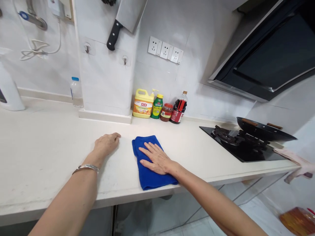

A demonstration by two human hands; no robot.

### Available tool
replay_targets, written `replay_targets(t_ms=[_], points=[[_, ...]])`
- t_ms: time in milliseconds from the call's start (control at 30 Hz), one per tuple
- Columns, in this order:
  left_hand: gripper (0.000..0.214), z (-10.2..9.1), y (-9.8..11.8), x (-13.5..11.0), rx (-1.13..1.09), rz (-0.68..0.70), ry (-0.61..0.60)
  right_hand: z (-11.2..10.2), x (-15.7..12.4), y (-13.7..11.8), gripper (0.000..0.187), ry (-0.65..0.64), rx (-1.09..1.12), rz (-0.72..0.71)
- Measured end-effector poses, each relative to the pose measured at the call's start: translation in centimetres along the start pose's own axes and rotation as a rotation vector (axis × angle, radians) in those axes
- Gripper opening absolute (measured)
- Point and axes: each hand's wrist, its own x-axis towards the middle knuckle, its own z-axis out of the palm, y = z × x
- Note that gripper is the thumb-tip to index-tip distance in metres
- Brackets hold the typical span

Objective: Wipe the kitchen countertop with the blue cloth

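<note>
A folded blue cloth (pixel 150 177) lies on the white countertop (pixel 59 147), its lower edge near the front rim. My right hand (pixel 156 159) rests flat on top of it with the fingers spread, pressing rather than gripping. To the left of the cloth, apart from it, my left hand (pixel 105 145) leans on the counter. Its fingers are curled in, and nothing shows in them. A silver bracelet (pixel 86 167) circles the left wrist.
Along the wall stand a yellow detergent jug (pixel 142 104), a green bottle (pixel 157 107), a red-lidded jar (pixel 166 112) and a dark sauce bottle (pixel 178 109). At right, a wok (pixel 267 131) sits on the gas hob (pixel 242 150). A cleaver (pixel 123 24) hangs above.
</note>
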Motion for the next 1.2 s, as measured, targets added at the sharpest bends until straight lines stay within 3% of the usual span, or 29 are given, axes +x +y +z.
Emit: replay_targets(t_ms=[267, 433, 567, 733, 900, 1200], points=[[0.053, -0.5, 0.1, -0.5, 0.009, 0.003, -0.018, -1.0, -4.9, 8.1, 0.07, 0.033, -0.054, 0.029], [0.051, -0.4, 0.1, -0.2, 0.004, -0.016, -0.029, -1.5, -7.5, 14.3, 0.074, 0.082, -0.129, 0.229], [0.05, -0.4, 0.2, 0.2, -0.004, -0.014, -0.037, -1.5, -8.0, 15.9, 0.074, 0.116, -0.177, 0.353], [0.048, -0.3, 0.3, 0.5, -0.026, -0.012, -0.032, -0.8, -8.2, 13.8, 0.075, 0.088, -0.25, 0.422], [0.048, -0.1, 0.4, 0.8, -0.05, -0.007, -0.032, -0.4, -7.2, 9.3, 0.075, 0.03, -0.247, 0.398], [0.047, -0.2, 1.2, 0.2, -0.05, -0.022, -0.009, 1.0, 0.8, -1.1, 0.08, -0.021, -0.112, 0.169]])
